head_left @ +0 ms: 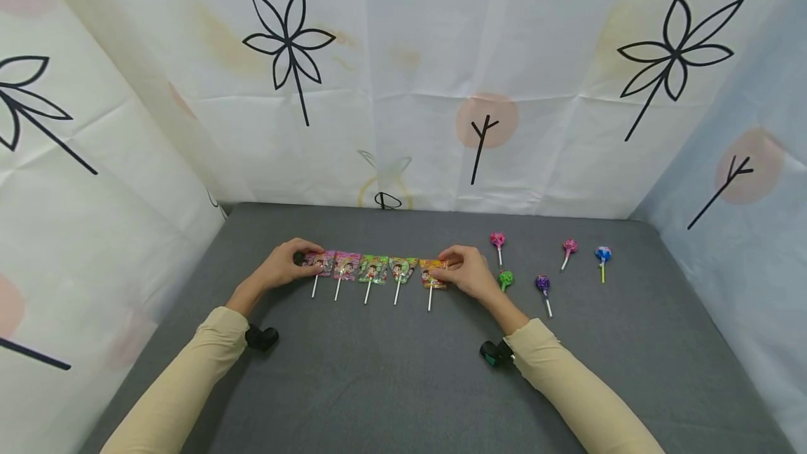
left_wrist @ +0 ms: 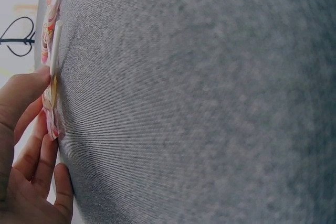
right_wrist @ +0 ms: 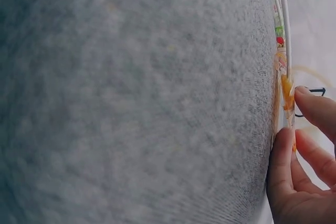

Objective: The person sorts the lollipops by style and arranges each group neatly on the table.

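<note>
A row of flat, square-wrapped lollipops with white sticks toward me lies across the middle of the grey table (head_left: pixel 372 377). My left hand (head_left: pixel 285 266) pinches the wrapper of the pink lollipop (head_left: pixel 325 262) at the left end, thumb in front and fingers behind its edge in the left wrist view. At the right end, my right hand (head_left: pixel 471 273) holds the orange lollipop (head_left: pixel 431 273) by its wrapper's right side. Between them lie another pink lollipop (head_left: pixel 346 266), a green lollipop (head_left: pixel 373 269) and a pale green lollipop (head_left: pixel 402 269), the orange one slightly apart.
Several round lollipops lie scattered to the right: a pink one (head_left: pixel 498 239) and a green one (head_left: pixel 506 279) beside my right wrist, then a purple one (head_left: pixel 543 284), another pink one (head_left: pixel 569 246) and a blue one (head_left: pixel 603 253). Patterned white cloth (head_left: pixel 410 54) hangs behind the table.
</note>
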Demonstrator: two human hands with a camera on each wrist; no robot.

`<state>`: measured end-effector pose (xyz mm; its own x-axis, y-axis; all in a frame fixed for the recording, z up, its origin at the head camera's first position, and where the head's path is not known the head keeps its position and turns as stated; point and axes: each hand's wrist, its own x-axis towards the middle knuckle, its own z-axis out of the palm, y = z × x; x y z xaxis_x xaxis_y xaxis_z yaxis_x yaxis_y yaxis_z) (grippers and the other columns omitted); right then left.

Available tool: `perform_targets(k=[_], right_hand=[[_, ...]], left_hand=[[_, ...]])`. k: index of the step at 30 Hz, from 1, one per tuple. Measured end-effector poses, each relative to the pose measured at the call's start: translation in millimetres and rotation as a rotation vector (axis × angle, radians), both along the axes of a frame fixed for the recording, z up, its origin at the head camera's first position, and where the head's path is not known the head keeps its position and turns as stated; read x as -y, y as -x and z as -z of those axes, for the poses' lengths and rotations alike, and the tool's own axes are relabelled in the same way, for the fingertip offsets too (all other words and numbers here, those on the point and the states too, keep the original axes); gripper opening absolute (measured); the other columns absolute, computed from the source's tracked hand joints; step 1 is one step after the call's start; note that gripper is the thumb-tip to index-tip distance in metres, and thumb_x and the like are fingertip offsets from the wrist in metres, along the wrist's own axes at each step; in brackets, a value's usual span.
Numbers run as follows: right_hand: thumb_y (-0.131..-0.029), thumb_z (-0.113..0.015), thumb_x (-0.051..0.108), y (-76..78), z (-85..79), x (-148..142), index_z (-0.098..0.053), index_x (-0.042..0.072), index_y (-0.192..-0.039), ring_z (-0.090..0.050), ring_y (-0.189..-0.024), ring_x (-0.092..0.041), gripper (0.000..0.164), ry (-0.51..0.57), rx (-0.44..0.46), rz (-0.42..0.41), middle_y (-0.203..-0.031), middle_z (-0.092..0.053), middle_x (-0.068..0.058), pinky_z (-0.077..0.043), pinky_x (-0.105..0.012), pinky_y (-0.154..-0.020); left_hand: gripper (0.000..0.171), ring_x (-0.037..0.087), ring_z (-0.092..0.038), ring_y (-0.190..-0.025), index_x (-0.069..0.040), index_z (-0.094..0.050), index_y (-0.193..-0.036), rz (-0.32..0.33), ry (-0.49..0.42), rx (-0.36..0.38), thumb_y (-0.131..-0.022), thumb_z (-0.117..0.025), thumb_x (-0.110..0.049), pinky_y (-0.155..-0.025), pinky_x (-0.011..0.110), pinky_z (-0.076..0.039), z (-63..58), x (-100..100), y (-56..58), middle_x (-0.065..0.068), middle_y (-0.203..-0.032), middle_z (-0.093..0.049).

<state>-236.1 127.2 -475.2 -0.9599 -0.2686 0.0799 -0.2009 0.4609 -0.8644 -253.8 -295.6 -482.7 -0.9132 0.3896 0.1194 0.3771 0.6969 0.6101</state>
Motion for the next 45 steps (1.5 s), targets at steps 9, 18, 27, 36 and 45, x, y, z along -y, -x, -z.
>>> perform_targets(k=[9, 18, 27, 36, 45], right_hand=[[-0.086, -0.085, 0.017, -0.4, -0.6, -3.7, -0.072, -0.002, -0.112, -0.063, -0.097, -0.031, 0.035, -0.052, -0.025, 0.0, -0.109, -0.068, -0.015, -0.052, -0.046, -0.08], [-0.091, -0.079, 0.012, -1.0, -15.8, -18.1, -0.069, -0.007, -0.116, -0.061, -0.103, -0.034, 0.033, 0.009, -0.023, -0.041, -0.113, -0.066, -0.021, -0.05, -0.047, -0.085], [-0.095, -0.075, 0.014, -0.2, -32.9, -53.0, -0.065, -0.008, -0.122, -0.061, -0.109, -0.035, 0.037, 0.056, -0.023, -0.019, -0.121, -0.063, -0.026, -0.049, -0.046, -0.092], [-0.094, -0.076, 0.012, 12.9, -37.3, -90.0, -0.063, -0.01, -0.125, -0.061, -0.113, -0.039, 0.04, 0.065, -0.054, 0.055, -0.123, -0.063, -0.028, -0.048, -0.047, -0.093], [-0.093, -0.078, 0.015, 24.5, -27.7, -101.5, -0.057, -0.009, -0.135, -0.048, -0.129, -0.044, 0.053, 0.056, 0.006, 0.086, -0.138, -0.055, -0.027, -0.037, -0.054, -0.106]], left_hand=[[0.038, 0.036, -0.055, -0.111, -0.002, -0.071, -0.123, 0.007, -0.004, -0.008, -0.09, -0.081, -0.016, -0.096, 0.059, -0.039, -2.2, -0.6, -0.1, 0.019, -0.123, -0.061], [0.037, 0.037, -0.055, -0.111, -0.002, -0.071, -0.123, 0.003, -0.004, -0.009, -0.091, -0.081, -0.018, -0.096, 0.059, -0.039, -2.3, 0.0, -1.9, 0.018, -0.123, -0.061], [0.039, 0.036, -0.055, -0.111, -0.003, -0.07, -0.123, -0.009, 0.003, 0.001, -0.09, -0.081, -0.02, -0.095, 0.059, -0.039, -2.2, 0.6, -2.5, 0.018, -0.122, -0.061], [0.039, 0.037, -0.055, -0.111, -0.002, -0.07, -0.124, 0.001, -0.003, 0.001, -0.09, -0.081, -0.019, -0.095, 0.06, -0.04, -1.9, -0.5, -1.8, 0.019, -0.123, -0.061], [0.038, 0.038, -0.055, -0.113, -0.002, -0.07, -0.124, 0.003, 0.004, 0.0, -0.091, -0.08, -0.017, -0.096, 0.06, -0.04, -1.5, -1.5, -1.0, 0.019, -0.124, -0.061]])
